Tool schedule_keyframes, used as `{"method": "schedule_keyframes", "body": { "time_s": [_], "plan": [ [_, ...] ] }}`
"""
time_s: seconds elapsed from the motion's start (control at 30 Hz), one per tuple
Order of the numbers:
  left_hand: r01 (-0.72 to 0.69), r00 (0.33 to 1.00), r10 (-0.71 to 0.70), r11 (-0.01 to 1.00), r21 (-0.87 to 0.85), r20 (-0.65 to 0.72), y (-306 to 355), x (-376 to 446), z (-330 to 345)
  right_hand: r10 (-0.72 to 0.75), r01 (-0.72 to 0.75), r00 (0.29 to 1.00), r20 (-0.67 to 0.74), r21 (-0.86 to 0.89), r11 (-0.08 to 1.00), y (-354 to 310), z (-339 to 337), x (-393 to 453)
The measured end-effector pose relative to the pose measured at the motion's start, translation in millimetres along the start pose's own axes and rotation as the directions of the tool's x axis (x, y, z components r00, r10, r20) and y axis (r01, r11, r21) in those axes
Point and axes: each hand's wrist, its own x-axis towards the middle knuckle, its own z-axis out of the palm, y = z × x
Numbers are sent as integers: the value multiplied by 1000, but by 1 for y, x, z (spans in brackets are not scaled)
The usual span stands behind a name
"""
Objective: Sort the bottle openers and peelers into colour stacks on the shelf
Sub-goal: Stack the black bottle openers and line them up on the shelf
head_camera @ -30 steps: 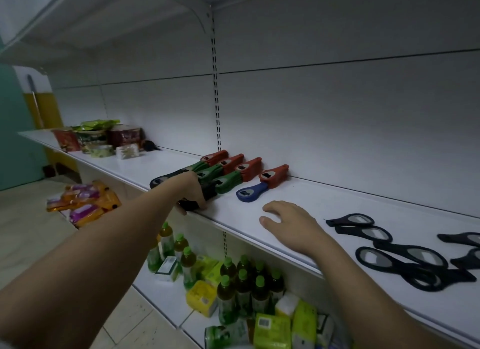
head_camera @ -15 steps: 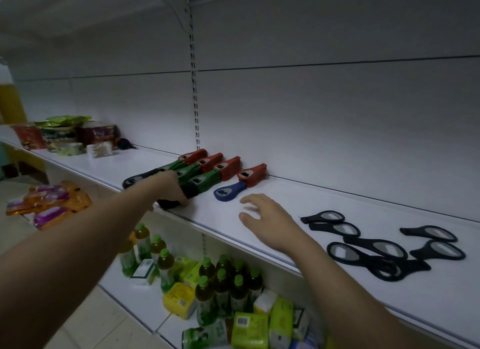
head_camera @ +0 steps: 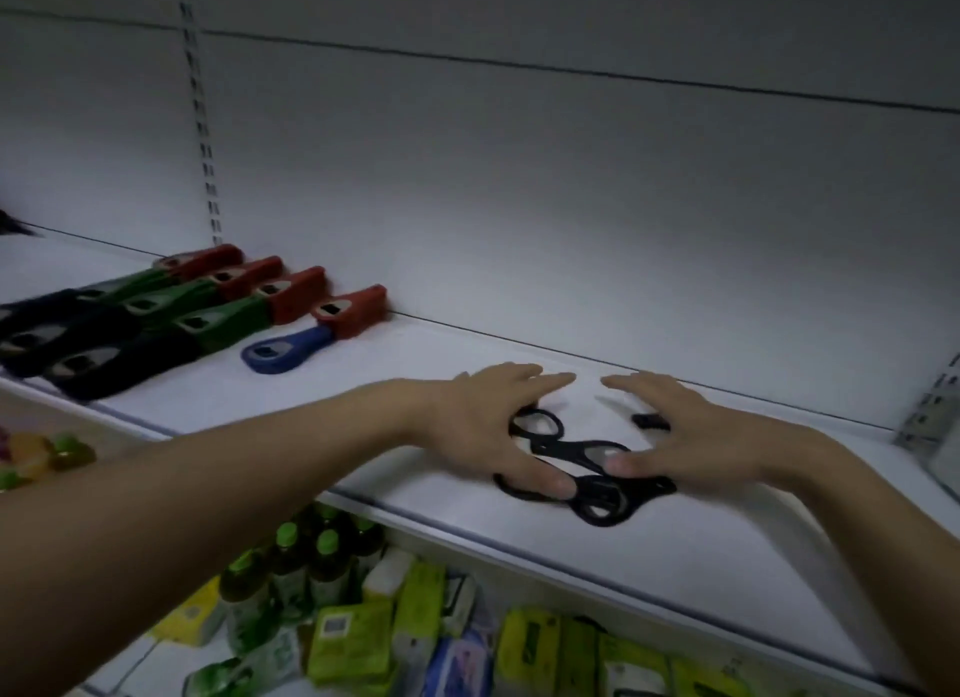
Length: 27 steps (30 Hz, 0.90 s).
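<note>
Several black bottle openers (head_camera: pixel 587 455) lie in a loose heap near the front of the white shelf (head_camera: pixel 519 348). My left hand (head_camera: pixel 483 426) spreads its straight fingers over the heap's left side. From the right, my right hand (head_camera: pixel 675 431) lies flat on the heap, its thumb on one opener. At the back left stand rows of coloured tools: red ones (head_camera: pixel 296 291) against the wall, green ones (head_camera: pixel 218 322) in front, dark ones (head_camera: pixel 93 358) nearest the edge. A single blue opener (head_camera: pixel 283 351) lies under the rightmost red one (head_camera: pixel 353 309).
On the lower shelf stand green-capped drink bottles (head_camera: pixel 291 566) and yellow-green packets (head_camera: pixel 530 649). A slotted upright (head_camera: pixel 200 114) runs up the back panel, and a metal bracket (head_camera: pixel 930 410) sits at the right end. Bright snack packs (head_camera: pixel 36 457) show at far left.
My left hand has left the coloured tools and swung right to the black openers. My right hand has also moved right onto them, and the openers now lie bunched together. The view has shifted right.
</note>
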Motion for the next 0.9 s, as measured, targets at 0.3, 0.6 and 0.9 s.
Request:
{"method": "schedule_keyframes", "body": {
  "time_s": [0.3, 0.6, 0.9],
  "plan": [
    [44, 996, -21, 964, -261, 89, -3, 108, -18, 81, -83, 996, -29, -117, 990, 20, -27, 43],
    [-161, 987, 148, 905, -394, -62, -21, 144, -16, 102, -87, 980, -170, 94, 992, 49, -32, 63],
    [-350, 910, 114, 728, -589, -399, -9, 140, -20, 134, 207, 835, -534, 530, 822, 33, -46, 45]
  ]
}}
